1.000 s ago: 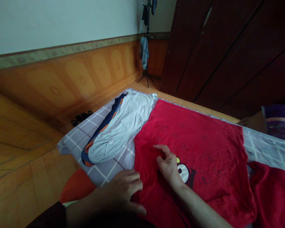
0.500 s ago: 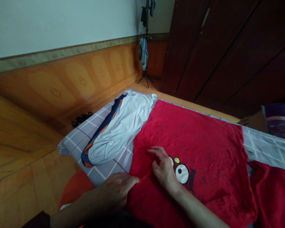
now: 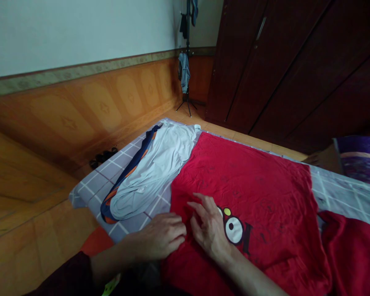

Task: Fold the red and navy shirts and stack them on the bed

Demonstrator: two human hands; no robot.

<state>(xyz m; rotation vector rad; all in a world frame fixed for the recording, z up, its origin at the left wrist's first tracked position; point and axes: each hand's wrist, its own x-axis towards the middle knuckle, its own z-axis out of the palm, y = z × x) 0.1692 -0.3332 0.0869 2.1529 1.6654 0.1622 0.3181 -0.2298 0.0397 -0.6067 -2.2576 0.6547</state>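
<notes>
Our left hand (image 3: 160,236) and right hand (image 3: 208,230) rest on the red T-shirt (image 3: 249,185), fingers loosely curled, holding nothing.

This is a home bedroom, with a dark wooden wardrobe (image 3: 274,70), coat stand (image 3: 188,37) and checked bedding (image 3: 342,193).

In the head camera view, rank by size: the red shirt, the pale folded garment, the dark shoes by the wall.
Largest first: red shirt, pale folded garment, dark shoes; the shoes lie farther away, so that rank is unsure.
</notes>
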